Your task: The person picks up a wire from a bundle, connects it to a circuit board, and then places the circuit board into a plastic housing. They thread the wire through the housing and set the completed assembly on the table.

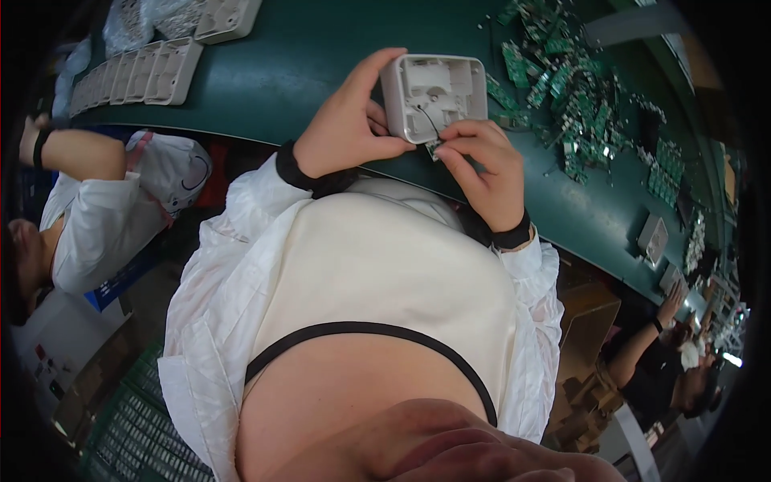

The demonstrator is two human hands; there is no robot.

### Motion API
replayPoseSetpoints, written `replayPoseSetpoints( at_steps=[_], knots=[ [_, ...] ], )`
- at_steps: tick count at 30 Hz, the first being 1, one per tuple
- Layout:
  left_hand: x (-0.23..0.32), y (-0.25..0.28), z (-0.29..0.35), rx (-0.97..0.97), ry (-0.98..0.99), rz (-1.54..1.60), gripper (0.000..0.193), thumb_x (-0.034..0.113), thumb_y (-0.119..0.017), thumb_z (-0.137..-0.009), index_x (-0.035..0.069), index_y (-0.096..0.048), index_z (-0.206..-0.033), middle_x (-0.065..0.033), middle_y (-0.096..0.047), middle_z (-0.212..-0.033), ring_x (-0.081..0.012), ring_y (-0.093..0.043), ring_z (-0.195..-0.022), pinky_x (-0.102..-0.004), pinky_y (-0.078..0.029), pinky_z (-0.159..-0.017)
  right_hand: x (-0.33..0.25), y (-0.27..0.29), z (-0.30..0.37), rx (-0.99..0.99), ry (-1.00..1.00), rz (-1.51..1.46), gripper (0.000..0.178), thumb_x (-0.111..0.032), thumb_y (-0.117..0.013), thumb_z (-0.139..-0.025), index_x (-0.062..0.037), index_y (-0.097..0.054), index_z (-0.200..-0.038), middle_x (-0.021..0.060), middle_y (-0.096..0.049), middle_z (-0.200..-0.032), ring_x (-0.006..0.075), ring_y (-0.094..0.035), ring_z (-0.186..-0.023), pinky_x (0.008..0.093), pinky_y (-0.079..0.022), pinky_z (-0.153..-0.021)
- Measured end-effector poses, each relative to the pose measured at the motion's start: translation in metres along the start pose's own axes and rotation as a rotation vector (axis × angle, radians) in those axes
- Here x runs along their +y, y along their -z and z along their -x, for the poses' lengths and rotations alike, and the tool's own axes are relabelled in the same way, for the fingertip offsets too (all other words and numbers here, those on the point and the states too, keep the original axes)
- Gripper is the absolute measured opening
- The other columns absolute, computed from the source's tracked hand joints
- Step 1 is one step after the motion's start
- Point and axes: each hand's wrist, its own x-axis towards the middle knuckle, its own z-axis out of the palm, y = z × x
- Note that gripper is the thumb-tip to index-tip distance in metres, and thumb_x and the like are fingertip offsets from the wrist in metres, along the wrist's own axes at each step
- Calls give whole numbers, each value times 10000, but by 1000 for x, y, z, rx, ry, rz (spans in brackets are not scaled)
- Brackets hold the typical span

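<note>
My left hand is closed on the left side of a square white plastic housing, with its open side facing up. Molded ribs and recesses show inside it. A thin black wire runs from the inside of the housing over its near edge. At that edge, the thumb and fingers of my right hand pinch a small part at the wire's end. The part looks like a little circuit board, but my fingertips cover much of it.
Loose green circuit boards lie heaped on the green table to the right. A row of white housings stands at far left beside plastic bags. Another housing lies at right. Co-workers sit on both sides.
</note>
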Motion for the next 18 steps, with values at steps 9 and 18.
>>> replayPoseSetpoints(
  at_steps=[9,18],
  knots=[
    [-6,11,6,-44,74,64,1084,36,-855,-734,138,-211,-1600,-141,-652,-1152,-162,-717,-752,-272,-556,-645,-16,-11,-25,-20,-65,135,159,-16,-771,-814,-24,-716,-963,108,-718,-973,300,-666,-858,373,-527,-785],
    [-11,19,10,-65,143,139,1092,29,-864,-747,136,-196,-1605,-119,-682,-1080,-168,-719,-778,-270,-553,-654,-13,-13,-35,-154,154,385,157,-60,-765,-785,-79,-721,-935,39,-721,-940,267,-665,-817,391,-519,-740]
  ],
)
